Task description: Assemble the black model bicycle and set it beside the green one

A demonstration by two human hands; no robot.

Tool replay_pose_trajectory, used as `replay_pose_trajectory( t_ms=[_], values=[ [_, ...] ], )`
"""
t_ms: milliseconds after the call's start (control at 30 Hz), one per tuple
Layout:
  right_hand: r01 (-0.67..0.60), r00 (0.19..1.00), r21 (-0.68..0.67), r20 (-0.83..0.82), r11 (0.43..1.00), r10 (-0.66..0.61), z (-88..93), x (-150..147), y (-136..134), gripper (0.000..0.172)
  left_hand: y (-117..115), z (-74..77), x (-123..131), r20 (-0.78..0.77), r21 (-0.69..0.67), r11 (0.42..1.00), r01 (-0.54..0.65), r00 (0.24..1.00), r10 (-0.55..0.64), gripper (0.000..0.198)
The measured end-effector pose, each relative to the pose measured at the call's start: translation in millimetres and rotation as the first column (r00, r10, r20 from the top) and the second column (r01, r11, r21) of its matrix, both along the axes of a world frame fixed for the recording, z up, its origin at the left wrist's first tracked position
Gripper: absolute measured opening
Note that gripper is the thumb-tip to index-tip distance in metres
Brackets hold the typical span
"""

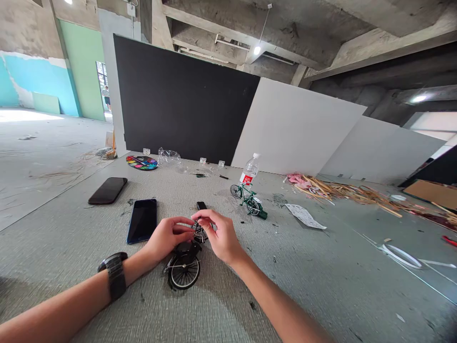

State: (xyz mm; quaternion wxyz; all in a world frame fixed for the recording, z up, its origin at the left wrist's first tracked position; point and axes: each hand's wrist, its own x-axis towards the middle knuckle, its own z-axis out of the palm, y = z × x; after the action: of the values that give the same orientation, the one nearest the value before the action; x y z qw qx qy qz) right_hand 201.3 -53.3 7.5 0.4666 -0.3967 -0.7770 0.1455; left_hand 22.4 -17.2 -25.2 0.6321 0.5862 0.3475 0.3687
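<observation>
A black miniature bicycle (183,271) stands on the grey textured surface, its spoked rear wheel toward me. Both hands are at its far end, around the other wheel. My left hand (169,237) comes in from the left, fingers closed on the bicycle's front part. On the other side, my right hand (219,233) pinches the same part from above, fingertips close to the left ones. The fingers hide the handlebar area. Just beyond them lies a small black block (201,205). A green miniature bicycle (246,199) stands farther off to the right.
Two phones, one dark (107,190) and one blue-edged (142,221), lie at left. Behind are a paint palette (142,163), clear plastic wrap (169,156) and a bottle (250,169). A paper sheet (305,216), wooden sticks (339,192) and a white strap roll (400,256) lie at right.
</observation>
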Motion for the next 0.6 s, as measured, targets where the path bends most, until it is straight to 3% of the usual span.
replay_pose_trajectory(
  t_ms=[133,267,367,467,600],
  values=[
    [0.063,0.994,-0.042,-0.083,0.997,-0.066,-3.2,-1.4,0.8,0.011,0.2,0.5,1.0,-0.006,0.016,1.000,0.014,1.000,-0.014,0.037],
    [0.116,0.989,0.018,-0.092,0.993,-0.114,-6.2,-2.0,3.4,0.014,1.2,0.0,2.6,-0.009,0.012,1.000,0.005,1.000,-0.005,0.036],
    [0.093,0.996,0.069,-0.018,0.993,-0.092,-5.2,-0.4,3.0,0.013,0.6,-0.9,2.5,-0.025,0.026,1.000,-0.010,1.000,0.011,0.035],
    [0.032,1.000,0.040,-0.002,0.999,-0.032,-3.5,1.4,1.5,0.021,0.4,-1.7,1.7,-0.027,0.041,0.999,-0.027,0.999,0.028,0.034],
    [0.054,0.998,0.015,-0.013,0.998,-0.053,-0.7,3.1,0.7,0.017,6.2,-1.1,4.2,-0.045,0.032,0.999,-0.023,0.999,0.025,0.032]
  ],
)
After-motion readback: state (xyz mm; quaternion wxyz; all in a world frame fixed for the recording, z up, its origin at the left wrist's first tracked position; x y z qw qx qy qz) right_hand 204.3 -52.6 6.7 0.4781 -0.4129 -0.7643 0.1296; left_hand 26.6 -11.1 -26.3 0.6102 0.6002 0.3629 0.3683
